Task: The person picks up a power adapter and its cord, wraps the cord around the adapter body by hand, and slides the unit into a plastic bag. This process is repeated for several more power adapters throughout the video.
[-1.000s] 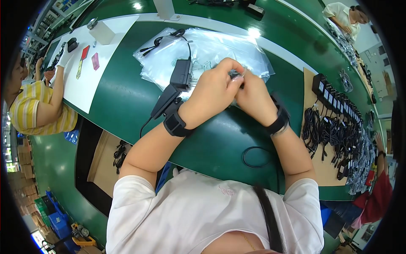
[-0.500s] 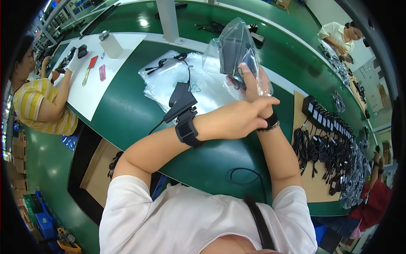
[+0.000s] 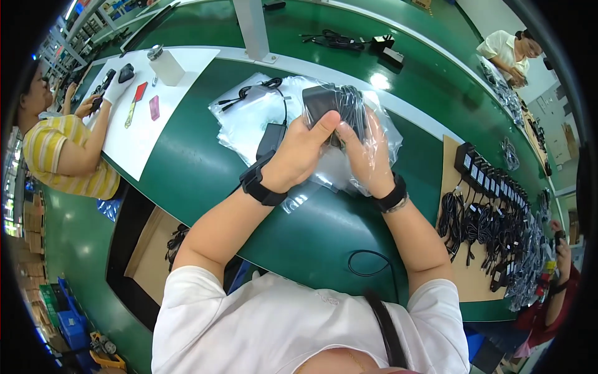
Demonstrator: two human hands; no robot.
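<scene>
A black power adapter (image 3: pixel 316 98) with its coiled cable (image 3: pixel 350 103) lies inside a clear plastic bag (image 3: pixel 389 134), held over the middle of the bench. My left hand (image 3: pixel 299 149) grips it from the left, thumb across the adapter's near side. From the right, my right hand (image 3: pixel 369 156) clasps the same bagged bundle, its thumb by the cable; the bag's film wraps over those fingers. Underneath lies a stack of flat clear bags (image 3: pixel 240 118). On that stack, beside my left wrist, rests a second black adapter (image 3: pixel 270 138), partly hidden, with its cable.
Rows of black adapters (image 3: pixel 483 171) with cables lie on a cardboard sheet (image 3: pixel 458 280) at right, bagged ones beyond. A loose cable loop (image 3: pixel 367 265) lies near the front edge. A metal post (image 3: pixel 252 31) and white bottle (image 3: pixel 165 65) stand behind. Co-workers sit left and right.
My left hand has moved from my right wrist onto the bagged adapter. The bundle has come down from upright to lie flatter over the bags, now between both hands.
</scene>
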